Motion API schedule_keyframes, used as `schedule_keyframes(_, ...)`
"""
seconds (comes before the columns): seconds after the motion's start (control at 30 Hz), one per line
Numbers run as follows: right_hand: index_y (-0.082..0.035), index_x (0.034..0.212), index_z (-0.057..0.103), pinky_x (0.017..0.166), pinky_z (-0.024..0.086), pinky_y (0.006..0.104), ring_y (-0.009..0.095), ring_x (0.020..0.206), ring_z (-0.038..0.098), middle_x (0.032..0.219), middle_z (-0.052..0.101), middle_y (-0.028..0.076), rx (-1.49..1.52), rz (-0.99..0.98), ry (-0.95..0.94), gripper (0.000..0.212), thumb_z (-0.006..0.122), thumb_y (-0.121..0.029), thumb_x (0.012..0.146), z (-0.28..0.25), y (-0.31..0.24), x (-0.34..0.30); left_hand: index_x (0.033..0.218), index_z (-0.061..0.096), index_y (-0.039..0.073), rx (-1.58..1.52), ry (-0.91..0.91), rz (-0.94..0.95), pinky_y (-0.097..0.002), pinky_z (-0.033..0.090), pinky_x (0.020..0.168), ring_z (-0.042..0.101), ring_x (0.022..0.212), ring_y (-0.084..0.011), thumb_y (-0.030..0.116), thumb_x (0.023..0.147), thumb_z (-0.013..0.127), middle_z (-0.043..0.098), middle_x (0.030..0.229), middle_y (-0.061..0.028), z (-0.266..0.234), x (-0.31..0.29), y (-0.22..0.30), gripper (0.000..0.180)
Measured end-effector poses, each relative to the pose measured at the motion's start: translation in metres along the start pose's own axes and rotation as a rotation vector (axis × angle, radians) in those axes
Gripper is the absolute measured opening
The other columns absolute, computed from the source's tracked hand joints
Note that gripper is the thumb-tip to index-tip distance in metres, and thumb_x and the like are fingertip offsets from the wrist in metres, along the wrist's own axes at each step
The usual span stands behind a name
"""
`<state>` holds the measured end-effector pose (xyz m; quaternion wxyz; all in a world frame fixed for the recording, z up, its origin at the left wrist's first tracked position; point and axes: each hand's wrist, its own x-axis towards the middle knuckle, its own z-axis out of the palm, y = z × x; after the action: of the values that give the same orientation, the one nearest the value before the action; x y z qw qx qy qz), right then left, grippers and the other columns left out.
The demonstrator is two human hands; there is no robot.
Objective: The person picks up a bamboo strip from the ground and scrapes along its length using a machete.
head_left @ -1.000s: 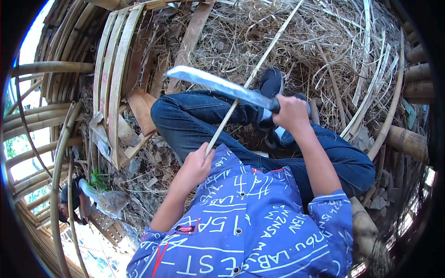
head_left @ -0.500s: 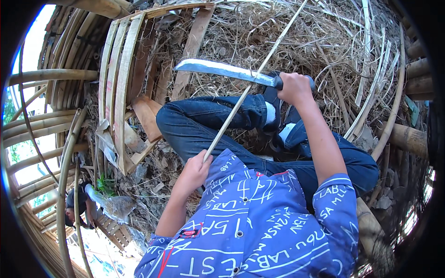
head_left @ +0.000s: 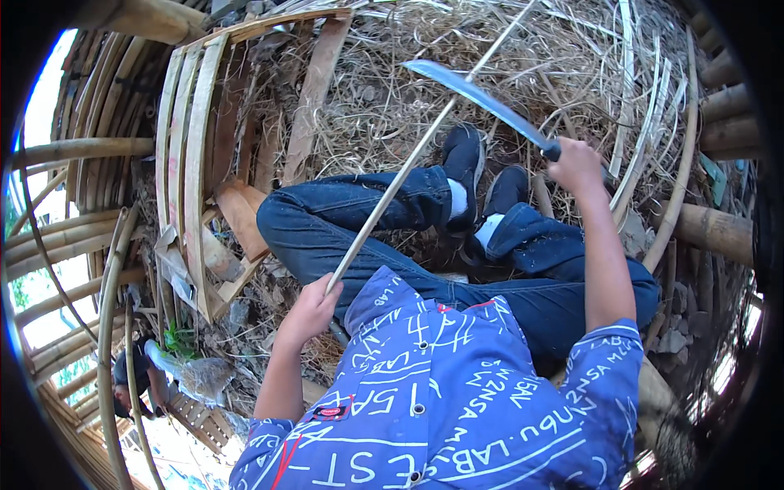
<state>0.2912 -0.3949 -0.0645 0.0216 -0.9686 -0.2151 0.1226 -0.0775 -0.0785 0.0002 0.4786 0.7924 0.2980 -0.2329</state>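
Observation:
My left hand is closed round the near end of a long, thin bamboo strip, which slants away from me over my bent leg toward the far right. My right hand grips the dark handle of a machete. Its blade lies across the far part of the strip, crossing it not far from the tip. Whether the edge touches the strip I cannot tell. Both crossed legs in dark jeans sit beneath the strip, and my dark shoes lie close under the blade.
Curly shavings cover the ground ahead. A wooden slatted crate stands on the left. Pale split strips and a thick bamboo pole lie on the right. Bamboo framing rises at far left, with another person beyond.
The machete has moved right and toward the far end of the strip, its blade now more steeply slanted. My left hand, holding the strip, has shifted slightly left and nearer.

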Motion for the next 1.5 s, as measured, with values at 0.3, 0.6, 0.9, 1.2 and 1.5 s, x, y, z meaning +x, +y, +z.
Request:
schedule_keyframes(0.3,-0.007,0.078,0.065,0.073,0.053,0.0504,0.041,0.076,0.065,0.076,0.067,0.021,0.5,-0.151,-0.182,0.019,0.063,-0.023,0.07,0.043,-0.107,-0.072,0.082,0.047,0.01,-0.523,-0.291,-0.315,-0.0221,0.031,0.046,0.036,0.053,-0.0039,0.025,0.101,0.046,0.037,0.062,0.0065,0.01,-0.001,0.019,0.024)
schedule_keyframes(0.6,-0.007,0.081,0.066,0.07,0.053,0.0487,0.039,0.072,0.065,0.072,0.066,0.021,0.668,-0.308,-0.311,0.02,0.064,-0.023,0.068,0.027,-0.168,-0.132,0.085,0.046,0.009,-0.559,-0.412,-0.258,-0.0208,0.03,0.043,0.036,0.05,-0.0025,0.026,0.085,0.071,0.042,0.063,0.0065,0.008,-0.004,0.039,0.03)
schedule_keyframes(0.9,-0.004,0.08,0.064,0.065,0.053,0.0466,0.038,0.068,0.066,0.07,0.065,0.021,0.469,-0.463,-0.37,0.023,0.067,-0.023,0.066,0.002,-0.185,-0.15,0.088,0.048,0.009,-0.508,-0.312,-0.007,-0.0213,0.034,0.051,0.042,0.061,-0.0036,0.023,0.072,0.083,0.044,0.07,0.007,0.029,-0.004,0.039,0.041)
schedule_keyframes(1.2,-0.007,0.077,0.061,0.064,0.053,0.0453,0.036,0.069,0.067,0.071,0.066,0.017,0.31,-0.365,-0.244,0.022,0.069,-0.023,0.065,0.02,-0.155,-0.132,0.088,0.048,0.007,-0.454,-0.365,-0.028,-0.0212,0.037,0.058,0.043,0.066,-0.0031,0.009,0.071,0.081,0.045,0.074,0.0056,0.026,-0.005,0.033,0.037)
schedule_keyframes(1.5,-0.008,0.073,0.058,0.062,0.052,0.0461,0.035,0.069,0.065,0.07,0.065,0.014,0.284,-0.333,-0.138,0.021,0.069,-0.022,0.062,0.024,-0.144,-0.124,0.085,0.045,0.01,-0.449,-0.367,-0.055,-0.0203,0.032,0.055,0.038,0.063,-0.0019,0.008,0.072,0.08,0.042,0.068,0.0083,0.017,-0.009,0.04,0.037)
